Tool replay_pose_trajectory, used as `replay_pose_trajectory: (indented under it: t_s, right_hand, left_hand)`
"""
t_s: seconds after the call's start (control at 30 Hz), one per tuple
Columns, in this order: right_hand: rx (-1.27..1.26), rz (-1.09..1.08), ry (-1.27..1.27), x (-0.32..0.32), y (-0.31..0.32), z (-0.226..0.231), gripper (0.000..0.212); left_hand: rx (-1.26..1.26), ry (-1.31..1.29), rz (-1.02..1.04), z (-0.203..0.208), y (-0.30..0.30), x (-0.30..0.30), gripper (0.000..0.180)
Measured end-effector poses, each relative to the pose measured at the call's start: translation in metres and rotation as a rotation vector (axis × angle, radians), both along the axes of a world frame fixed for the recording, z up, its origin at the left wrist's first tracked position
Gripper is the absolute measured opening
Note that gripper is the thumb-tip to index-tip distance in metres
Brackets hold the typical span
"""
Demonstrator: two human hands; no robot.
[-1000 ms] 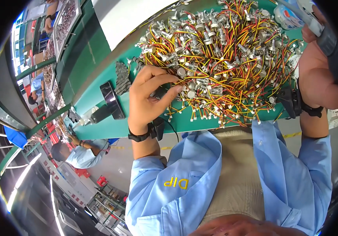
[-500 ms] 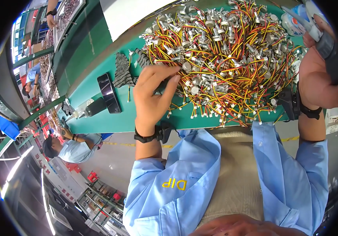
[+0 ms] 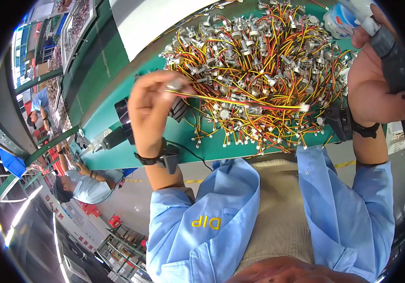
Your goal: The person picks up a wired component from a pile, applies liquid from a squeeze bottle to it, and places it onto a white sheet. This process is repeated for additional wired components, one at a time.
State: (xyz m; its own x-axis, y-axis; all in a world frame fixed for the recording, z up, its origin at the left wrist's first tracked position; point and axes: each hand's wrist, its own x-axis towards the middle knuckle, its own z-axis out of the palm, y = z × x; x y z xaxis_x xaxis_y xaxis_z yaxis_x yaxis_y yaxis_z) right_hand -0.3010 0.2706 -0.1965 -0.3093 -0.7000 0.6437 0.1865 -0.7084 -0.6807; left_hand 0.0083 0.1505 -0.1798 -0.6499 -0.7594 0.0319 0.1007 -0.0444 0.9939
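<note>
My left hand (image 3: 149,111) pinches a small metal potentiometer (image 3: 174,85) between thumb and fingers, over the left edge of the heap. Its red, yellow and black leads stretch to the right and end in a white plug (image 3: 304,108). A big heap of similar wired potentiometers (image 3: 259,70) covers the green bench top (image 3: 221,147). At the right edge, my right hand (image 3: 374,89) is closed around a dark hand tool (image 3: 393,59) with a grey tapered end, its kind unclear. Both wrists wear black straps with small boxes.
A dark phone (image 3: 123,115) lies left of my left hand, partly hidden by it. Beside it is a black-handled tool (image 3: 113,137). Striped dark cloth (image 3: 179,109) touches the heap's left side. A white-and-blue container (image 3: 340,22) stands at the far right. Another person (image 3: 91,186) works at the left.
My left hand has drawn back leftward from the heap, bringing a potentiometer up with its leads trailing. My right hand still grips the dark tool.
</note>
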Motion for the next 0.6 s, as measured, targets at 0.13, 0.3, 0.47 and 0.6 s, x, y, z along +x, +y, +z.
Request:
replay_pose_trajectory:
  t_s: [0.13,0.3,0.47,0.6]
  right_hand:
    - [0.072,0.035,-0.019,0.009,-0.003,0.012,0.064]
    - [0.177,0.063,-0.032,0.018,-0.005,0.023,0.068]
    - [0.285,0.074,-0.07,0.019,0.002,0.028,0.072]
    - [0.364,0.024,-0.117,0.015,0.006,0.017,0.075]
  left_hand:
    - [0.075,0.071,-0.159,-0.001,-0.034,0.008,0.017]
    - [0.106,-0.143,-0.648,0.001,-0.047,-0.03,0.016]
    - [0.314,-0.124,-0.704,-0.006,-0.032,-0.073,0.016]
    - [0.344,-0.112,-0.675,-0.018,-0.03,-0.086,0.016]
